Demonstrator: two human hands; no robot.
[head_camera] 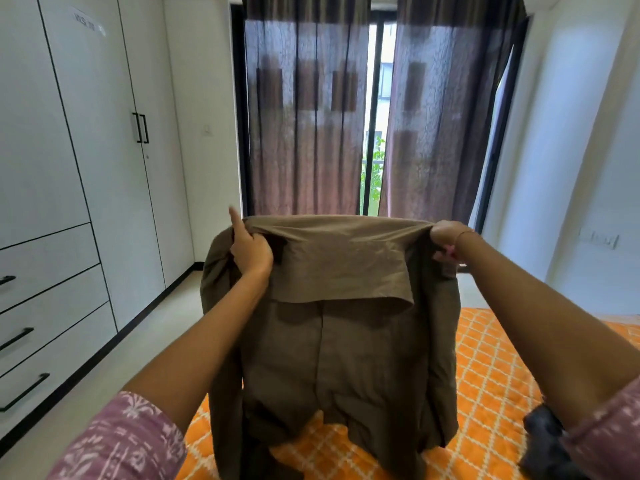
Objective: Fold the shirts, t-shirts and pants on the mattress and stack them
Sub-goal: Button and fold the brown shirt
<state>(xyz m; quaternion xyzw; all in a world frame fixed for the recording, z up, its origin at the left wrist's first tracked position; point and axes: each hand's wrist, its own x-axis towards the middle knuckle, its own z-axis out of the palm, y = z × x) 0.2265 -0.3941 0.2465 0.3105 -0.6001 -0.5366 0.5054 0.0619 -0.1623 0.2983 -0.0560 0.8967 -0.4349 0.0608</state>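
both hands pinch the brown shirt (332,341) by its top edge, left hand (250,250) and right hand (446,237) spread apart. it hangs over the mattress (491,375), hem touching, likely to let it drop flat for folding.

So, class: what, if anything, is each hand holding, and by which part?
Both the left hand and right hand grip the brown shirt at its top edge, one per corner.

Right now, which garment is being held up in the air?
The olive-brown shirt, gripped along its top edge by left hand and right hand; the dark grey garment lies on the orange mattress.
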